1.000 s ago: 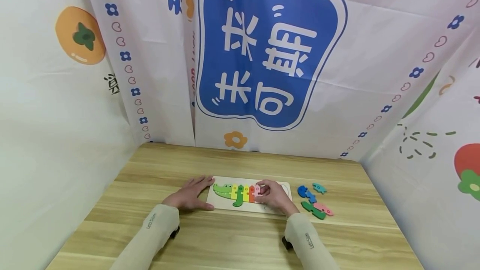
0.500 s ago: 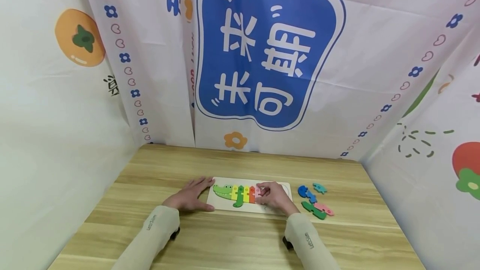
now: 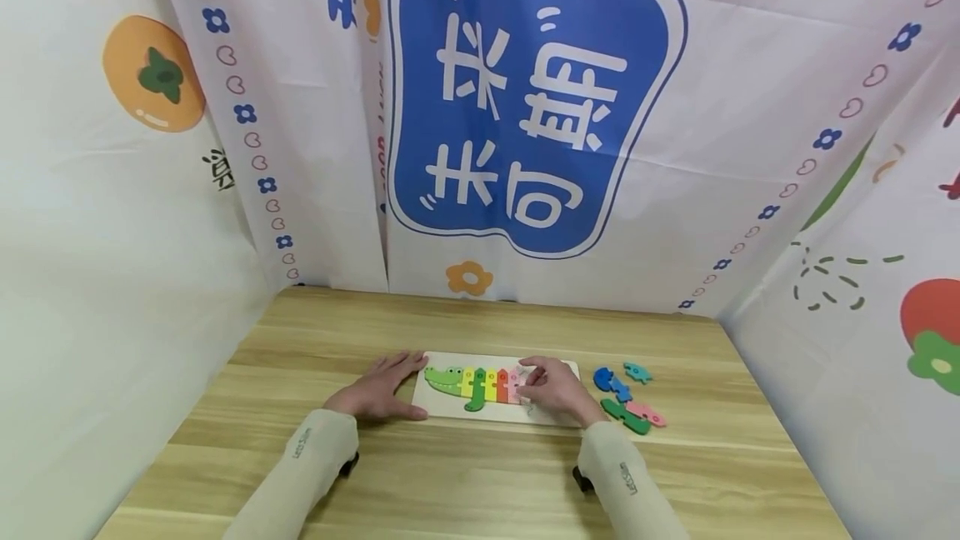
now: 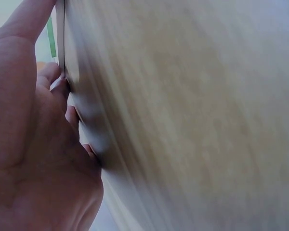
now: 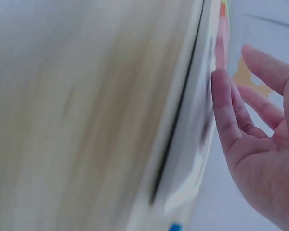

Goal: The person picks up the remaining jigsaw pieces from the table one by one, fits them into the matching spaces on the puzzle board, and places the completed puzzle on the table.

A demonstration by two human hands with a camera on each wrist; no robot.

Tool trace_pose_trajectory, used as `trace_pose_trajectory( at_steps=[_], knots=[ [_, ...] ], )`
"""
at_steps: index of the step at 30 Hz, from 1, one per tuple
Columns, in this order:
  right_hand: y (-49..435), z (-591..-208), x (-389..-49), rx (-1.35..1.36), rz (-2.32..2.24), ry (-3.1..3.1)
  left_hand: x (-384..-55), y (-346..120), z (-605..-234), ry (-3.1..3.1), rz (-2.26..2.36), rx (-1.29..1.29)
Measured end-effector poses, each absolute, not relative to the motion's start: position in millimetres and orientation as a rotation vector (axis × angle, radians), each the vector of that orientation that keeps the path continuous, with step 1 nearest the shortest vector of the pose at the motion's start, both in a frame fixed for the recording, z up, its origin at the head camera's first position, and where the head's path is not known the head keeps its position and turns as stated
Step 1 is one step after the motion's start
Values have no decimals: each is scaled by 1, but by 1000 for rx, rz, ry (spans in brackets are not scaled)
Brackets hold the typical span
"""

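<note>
A pale wooden puzzle board (image 3: pixel 491 416) lies on the table, with a crocodile of coloured pieces in it: a green head (image 3: pixel 444 381), then yellow, green, yellow and red parts. A pink piece (image 3: pixel 513 387) sits at the right end of this row. My left hand (image 3: pixel 377 392) rests at the board's left end, thumb and fingers spread along its edge. Over the right part of the board is my right hand (image 3: pixel 558 390), fingers apart and near the pink piece. In the right wrist view, nothing shows between the right hand's fingers (image 5: pixel 226 108); the hand covers part of the board.
Loose puzzle pieces lie right of the board: a blue one (image 3: pixel 603 379), a teal one (image 3: pixel 637 372), a pink one (image 3: pixel 649 415) and a green one (image 3: pixel 624 417). Printed cloth (image 3: pixel 337 215) hangs behind the wooden table (image 3: pixel 450 482).
My right hand has moved slightly right and its fingers have spread away from the pink piece, which stays in the row. The left hand has stayed at the board's left end.
</note>
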State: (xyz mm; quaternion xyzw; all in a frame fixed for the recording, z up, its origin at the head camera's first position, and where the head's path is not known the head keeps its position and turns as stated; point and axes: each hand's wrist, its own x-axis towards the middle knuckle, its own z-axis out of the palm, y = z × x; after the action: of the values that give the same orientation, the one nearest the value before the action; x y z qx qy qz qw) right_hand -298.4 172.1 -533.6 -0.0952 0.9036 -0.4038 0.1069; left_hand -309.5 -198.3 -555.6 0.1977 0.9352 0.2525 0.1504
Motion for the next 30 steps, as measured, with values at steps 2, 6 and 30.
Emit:
trace_pose_trajectory(
  at_steps=[2, 6, 30],
  knots=[
    [183, -529, -296, -265, -1191, 2690, -309, -199, -554, 2682, 729, 560],
    [213, -521, -291, -211, -1214, 2746, -310, -199, -552, 2685, 738, 552],
    [364, -535, -249, -100, -994, 2910, -311, -198, -554, 2677, 711, 566]
  ],
)
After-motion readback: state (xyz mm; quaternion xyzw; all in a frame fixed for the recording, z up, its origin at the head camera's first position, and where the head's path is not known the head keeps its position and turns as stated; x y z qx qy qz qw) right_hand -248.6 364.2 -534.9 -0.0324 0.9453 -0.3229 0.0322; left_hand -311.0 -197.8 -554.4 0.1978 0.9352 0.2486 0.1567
